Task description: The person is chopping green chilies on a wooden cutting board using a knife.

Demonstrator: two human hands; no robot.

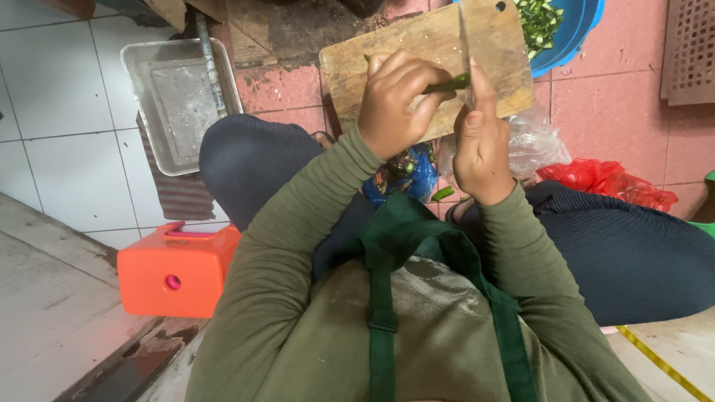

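Orange stool (177, 270), metal tray (179, 104)

A: Clothing, quick?
B: Olive-green long sleeves, ribbed knit, snug to the wrists. Left hand (398, 100) and right hand (480, 145) both bare, no gloves.
A: Over it?
B: Dark green apron (417, 298), straps with a plastic buckle; bib greyish-olive, stained. Dark navy ribbed trousers (633, 253).

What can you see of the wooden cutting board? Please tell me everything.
The board is a pale wooden rectangle with a worn, stained face and a small hole near one corner. It lies flat on the red tiled floor. The left hand holds a green vegetable on it; the right hand holds a knife over it.
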